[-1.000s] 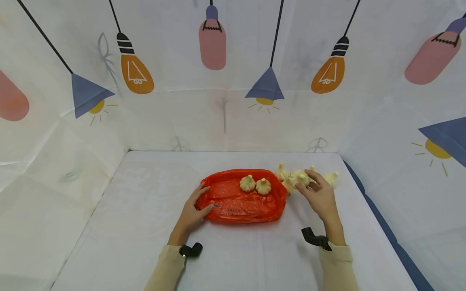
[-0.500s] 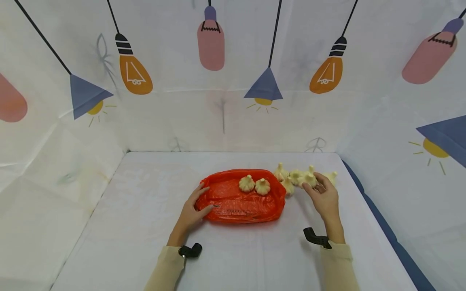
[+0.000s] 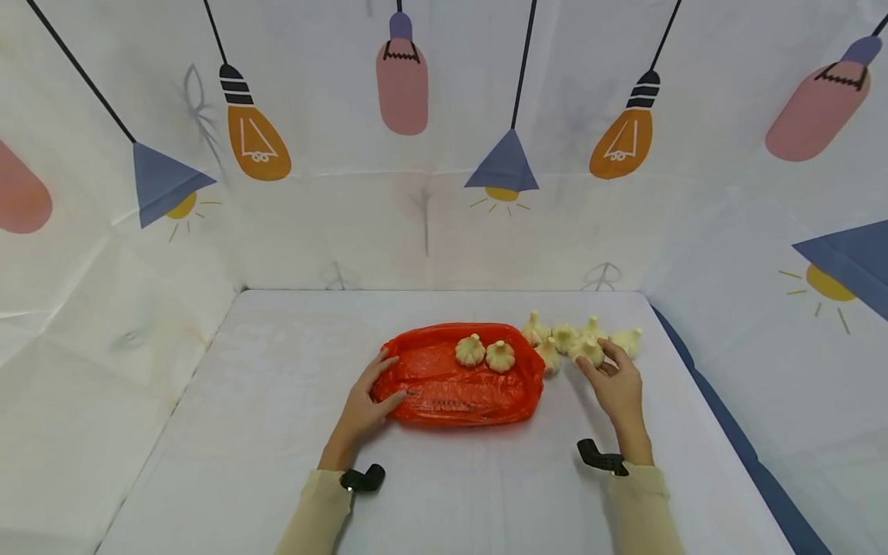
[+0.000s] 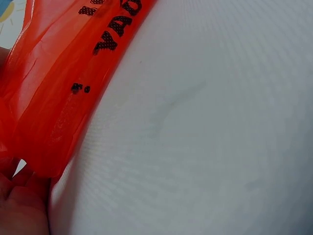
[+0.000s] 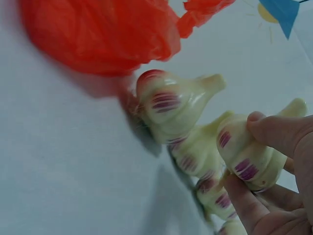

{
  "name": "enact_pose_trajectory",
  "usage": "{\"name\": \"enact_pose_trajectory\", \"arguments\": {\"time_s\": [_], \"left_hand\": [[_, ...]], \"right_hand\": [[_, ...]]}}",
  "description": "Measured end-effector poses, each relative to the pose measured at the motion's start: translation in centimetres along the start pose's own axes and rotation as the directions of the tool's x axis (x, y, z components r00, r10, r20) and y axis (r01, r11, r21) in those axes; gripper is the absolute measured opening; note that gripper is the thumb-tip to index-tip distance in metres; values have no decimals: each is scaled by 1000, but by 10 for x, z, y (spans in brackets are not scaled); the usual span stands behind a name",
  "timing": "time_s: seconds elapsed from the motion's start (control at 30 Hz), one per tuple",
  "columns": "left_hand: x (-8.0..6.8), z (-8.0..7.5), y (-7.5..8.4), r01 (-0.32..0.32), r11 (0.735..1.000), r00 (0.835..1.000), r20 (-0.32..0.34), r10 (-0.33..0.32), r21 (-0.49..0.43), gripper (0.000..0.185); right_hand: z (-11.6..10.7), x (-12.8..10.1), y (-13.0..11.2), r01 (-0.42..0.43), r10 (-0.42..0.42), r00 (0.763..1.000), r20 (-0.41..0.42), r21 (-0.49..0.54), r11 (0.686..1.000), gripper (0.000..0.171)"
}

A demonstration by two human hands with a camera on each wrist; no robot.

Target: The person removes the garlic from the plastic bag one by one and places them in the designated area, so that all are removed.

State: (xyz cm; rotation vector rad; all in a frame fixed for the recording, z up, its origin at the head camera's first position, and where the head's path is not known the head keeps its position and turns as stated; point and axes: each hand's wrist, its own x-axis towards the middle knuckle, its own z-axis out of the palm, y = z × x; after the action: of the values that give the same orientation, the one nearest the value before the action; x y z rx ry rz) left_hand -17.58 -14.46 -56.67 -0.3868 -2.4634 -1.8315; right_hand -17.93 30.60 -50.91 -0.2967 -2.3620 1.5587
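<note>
My right hand [image 3: 617, 388] is pinching a garlic bulb [image 3: 586, 352] right of centre, fingers partly hiding it; it is showing pale cream, purple-streaked. My left hand [image 3: 364, 398] is gripping the red bag [image 3: 444, 387].

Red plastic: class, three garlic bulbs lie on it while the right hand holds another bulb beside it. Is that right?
The count is wrong: the head view shows two garlic bulbs on the red plastic. The right hand does hold another bulb beside it.

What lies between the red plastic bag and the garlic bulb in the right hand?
Another garlic bulb, close by the red plastic bag; the head view shows it.
</note>
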Motion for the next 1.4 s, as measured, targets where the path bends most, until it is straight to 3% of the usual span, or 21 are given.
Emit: {"name": "enact_pose_trajectory", "arguments": {"time_s": [0.3, 0.5, 1.0, 1.4], "left_hand": [[-1, 0, 3, 16, 1000, 1000, 6, -16, -5, 64], [0, 0, 4, 1, 1000, 1000, 5, -1, 3, 64], [-2, 0, 5, 25, 999, 1000, -7, -25, -19, 64], [-1, 0, 4, 1, 1000, 1000, -8, -1, -24, 64]], "right_hand": [[3, -1, 14, -48, 50, 998, 49, -32, 998, 66], [4, -1, 19, -64, 64, 996, 59, 2, 998, 70], [8, -1, 24, -41, 55, 993, 103, -127, 991, 67], [9, 1, 26, -18, 42, 986, 161, -150, 989, 71]]}}
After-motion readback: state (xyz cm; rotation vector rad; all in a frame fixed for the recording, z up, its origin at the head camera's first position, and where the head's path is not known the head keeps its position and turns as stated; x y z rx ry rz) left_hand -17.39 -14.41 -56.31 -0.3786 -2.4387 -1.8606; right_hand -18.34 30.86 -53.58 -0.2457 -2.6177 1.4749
